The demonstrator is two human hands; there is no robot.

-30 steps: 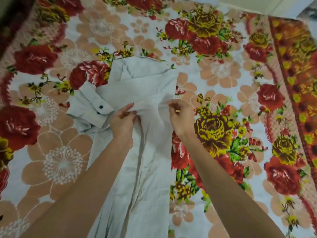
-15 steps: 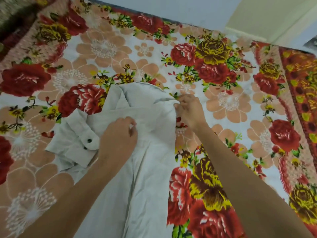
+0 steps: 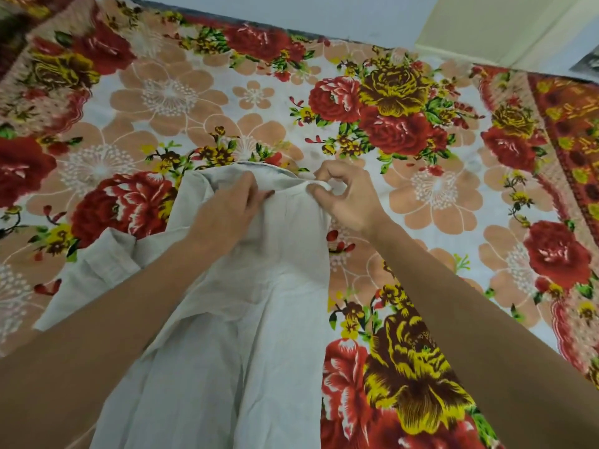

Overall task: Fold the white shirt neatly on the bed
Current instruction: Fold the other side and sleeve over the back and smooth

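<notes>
The white shirt (image 3: 259, 303) lies lengthwise on the bed, running from the lower edge of the view up to its top edge near the middle. One sleeve with its cuff (image 3: 94, 270) spreads out to the left. My left hand (image 3: 230, 209) rests on the shirt's upper part, fingers pinching the cloth just below the top edge. My right hand (image 3: 346, 196) pinches the shirt's upper right corner between thumb and fingers. Both forearms reach in from the bottom and hide part of the shirt's body.
The bed is covered by a floral sheet (image 3: 421, 205) with red and yellow roses and peach flowers. A pale wall (image 3: 324, 14) runs along the bed's far edge. An orange patterned border (image 3: 570, 131) marks the right side.
Both hands have moved up the shirt, from its middle to its top edge. The right hand now grips the upper right corner. The view has tilted up toward the wall.
</notes>
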